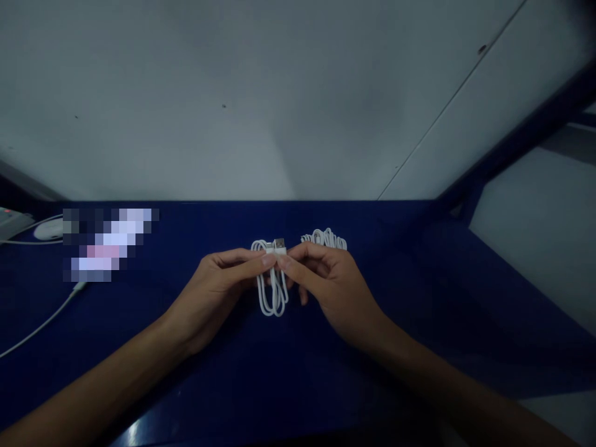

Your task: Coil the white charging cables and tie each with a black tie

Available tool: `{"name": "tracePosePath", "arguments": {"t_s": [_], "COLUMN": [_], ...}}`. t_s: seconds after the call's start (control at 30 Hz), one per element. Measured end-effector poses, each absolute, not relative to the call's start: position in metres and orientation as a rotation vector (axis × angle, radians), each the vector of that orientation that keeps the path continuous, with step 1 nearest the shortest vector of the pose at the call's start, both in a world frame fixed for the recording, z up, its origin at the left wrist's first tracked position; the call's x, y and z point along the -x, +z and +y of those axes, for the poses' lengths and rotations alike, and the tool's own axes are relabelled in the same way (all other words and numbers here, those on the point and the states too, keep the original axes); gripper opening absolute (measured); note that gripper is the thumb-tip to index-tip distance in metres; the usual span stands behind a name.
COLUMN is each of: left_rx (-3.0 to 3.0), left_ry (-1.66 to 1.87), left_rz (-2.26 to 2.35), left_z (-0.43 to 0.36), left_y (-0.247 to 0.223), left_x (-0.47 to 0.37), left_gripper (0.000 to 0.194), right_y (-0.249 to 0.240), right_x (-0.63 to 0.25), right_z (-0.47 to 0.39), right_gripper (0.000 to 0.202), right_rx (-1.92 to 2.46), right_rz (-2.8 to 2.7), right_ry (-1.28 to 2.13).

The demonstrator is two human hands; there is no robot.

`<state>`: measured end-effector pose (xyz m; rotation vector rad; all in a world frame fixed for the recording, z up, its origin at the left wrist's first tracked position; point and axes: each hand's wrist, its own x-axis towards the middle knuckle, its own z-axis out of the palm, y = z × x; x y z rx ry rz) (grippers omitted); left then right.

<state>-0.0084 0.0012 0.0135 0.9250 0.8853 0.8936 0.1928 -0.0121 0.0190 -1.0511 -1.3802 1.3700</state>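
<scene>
Between my two hands is a white USB cable (271, 304), folded into loops that hang down over the blue surface. My left hand (223, 279) pinches the bundle from the left, thumb in front. From the other side my right hand (333, 288) grips it near the metal USB plug, which points up. Both thumbs almost meet at the middle of the loops. Just behind my right hand lies a second bundle of white cable (336, 239), partly hidden by the fingers.
A blue table (223, 385) lies under my hands, with a pale wall (209, 143) behind it. At left lies a blurred-out bright device (114, 242) with a white cord (51, 320) plugged into its lower end. Beyond it sits a white rounded object (48, 229).
</scene>
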Motion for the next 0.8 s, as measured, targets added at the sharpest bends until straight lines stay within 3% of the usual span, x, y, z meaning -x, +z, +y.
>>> {"name": "tracePosePath", "arguments": {"t_s": [0.8], "left_rx": [-0.9], "left_ry": [0.878], "left_rz": [0.879], "left_z": [0.0018], "left_y": [0.0084], "left_x": [0.0107], "left_gripper": [0.014], "right_y": [0.0221], "right_x": [-0.191], "right_z": [-0.0151], "right_gripper": [0.018], "right_rx": [1.09], "right_rz": [-1.383], "right_ry": [1.329]}}
